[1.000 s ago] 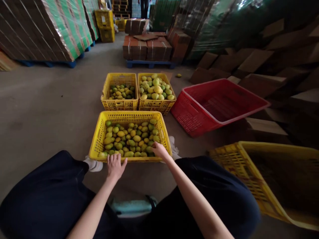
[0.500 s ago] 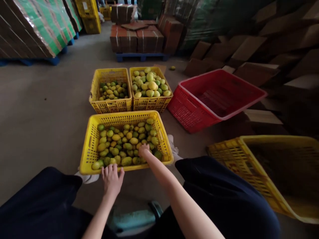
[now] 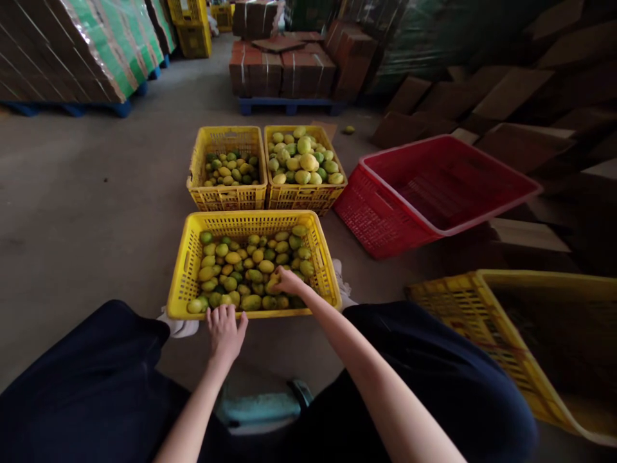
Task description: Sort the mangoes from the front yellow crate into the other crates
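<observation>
- The left hand (image 3: 224, 332) lies flat, fingers spread and gripping nothing, on the near rim of the near yellow crate (image 3: 186, 273).
- The right hand (image 3: 288, 281) is inside this crate, at its near right part, with fingers curled onto a yellowish fruit (image 3: 272, 281); whether the grip is closed cannot be told.
- The near yellow crate stands on the concrete floor (image 3: 87, 193), between the person's knees, and holds green and yellow fruits (image 3: 241, 267).
- Two smaller yellow crates (image 3: 226, 193) stand side by side just beyond it, both holding fruit; the right one is fuller.
- A red crate (image 3: 385, 222) sits tilted to the right.
- A large yellow crate (image 3: 463, 315) lies tilted at near right.
- Stacked cartons (image 3: 282, 74) stand on a blue pallet at the far side.
</observation>
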`<state>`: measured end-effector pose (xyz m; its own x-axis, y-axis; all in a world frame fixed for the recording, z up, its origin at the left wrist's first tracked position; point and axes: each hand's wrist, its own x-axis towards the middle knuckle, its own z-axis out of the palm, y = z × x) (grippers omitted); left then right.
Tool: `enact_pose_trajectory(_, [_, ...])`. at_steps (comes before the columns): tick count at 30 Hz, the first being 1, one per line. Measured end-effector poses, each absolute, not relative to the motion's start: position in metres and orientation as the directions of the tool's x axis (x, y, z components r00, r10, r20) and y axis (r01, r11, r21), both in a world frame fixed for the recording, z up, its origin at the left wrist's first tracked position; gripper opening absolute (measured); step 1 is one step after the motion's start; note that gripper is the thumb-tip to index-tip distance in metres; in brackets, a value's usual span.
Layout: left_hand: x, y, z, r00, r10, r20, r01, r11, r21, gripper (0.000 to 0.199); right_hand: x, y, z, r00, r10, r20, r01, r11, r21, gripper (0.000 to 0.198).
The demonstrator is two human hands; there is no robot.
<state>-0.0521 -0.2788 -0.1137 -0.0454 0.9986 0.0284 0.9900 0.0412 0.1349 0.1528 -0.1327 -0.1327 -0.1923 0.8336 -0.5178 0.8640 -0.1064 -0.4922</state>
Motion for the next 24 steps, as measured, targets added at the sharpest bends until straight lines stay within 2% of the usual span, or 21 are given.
enact_pose_trajectory(2, [-0.052,-0.278,-0.114,-0.059,0.998,0.018,0.989,0.056,0.140,0.039,0.165,-0.141,-0.114,-0.220,0.851,-0.477,0.794,-0.129,-0.595,0.048])
enact_pose_trajectory(3, [-0.052,-0.278,-0.114,-0.066,0.998,0.012,0.988,0.063,0.143,0.039,0.171,-0.148,-0.104,-0.235,0.856,-0.460,0.709,-0.173,-0.683,0.044])
enact_pose_trajectory(4, [-0.052,-0.278,-0.114,-0.070,0.998,0.008,0.987,0.068,0.148,0.039,0.175,-0.158,-0.094,-0.254,0.856,-0.450,0.576,-0.240,-0.782,0.042])
enact_pose_trajectory(5, [-0.051,-0.277,-0.114,-0.071,0.997,0.004,0.986,0.070,0.153,0.038,0.179,-0.168,-0.083,-0.272,0.856,-0.441,0.352,-0.338,-0.873,0.044])
enact_pose_trajectory(6, [-0.052,-0.277,-0.113,-0.070,0.998,-0.002,0.985,0.069,0.156,0.038,0.182,-0.180,-0.073,-0.289,0.850,-0.441,0.074,-0.439,-0.895,0.047])
enact_pose_trajectory(8, [-0.052,-0.277,-0.111,-0.066,0.998,-0.019,0.986,0.068,0.156,0.038,0.186,-0.203,-0.054,-0.265,0.845,-0.465,-0.399,-0.535,-0.745,0.053])
enact_pose_trajectory(9, [-0.052,-0.277,-0.109,-0.063,0.998,-0.030,0.986,0.067,0.151,0.039,0.188,-0.213,-0.046,-0.226,0.841,-0.492,-0.551,-0.527,-0.647,0.054])
enact_pose_trajectory(11, [-0.052,-0.277,-0.106,-0.062,0.997,-0.049,0.988,0.068,0.137,0.039,0.192,-0.227,-0.032,-0.127,0.822,-0.556,-0.740,-0.452,-0.499,0.053])
enact_pose_trajectory(15, [-0.052,-0.275,-0.099,-0.057,0.991,-0.118,0.991,0.070,0.110,0.042,0.202,-0.229,-0.017,0.006,0.730,-0.683,-0.905,-0.287,-0.314,0.032])
enact_pose_trajectory(18, [-0.051,-0.267,-0.092,-0.078,0.970,-0.232,0.993,0.097,0.070,0.041,0.203,-0.221,-0.017,0.013,0.674,-0.738,-0.958,-0.204,-0.203,0.023])
enact_pose_trajectory(20, [-0.051,-0.256,-0.089,-0.035,0.953,-0.302,0.995,0.060,0.074,0.039,0.200,-0.219,-0.023,-0.017,0.691,-0.723,-0.956,-0.222,-0.190,0.025])
enact_pose_trajectory(22, [-0.054,-0.237,-0.088,0.126,0.904,-0.408,0.987,-0.072,0.145,0.039,0.196,-0.223,-0.034,-0.045,0.715,-0.698,-0.930,-0.285,-0.232,0.025])
enact_pose_trajectory(24, [-0.059,-0.211,-0.089,0.305,0.799,-0.518,0.948,-0.204,0.244,0.038,0.194,-0.231,-0.048,-0.038,0.723,-0.690,-0.897,-0.328,-0.295,0.022])
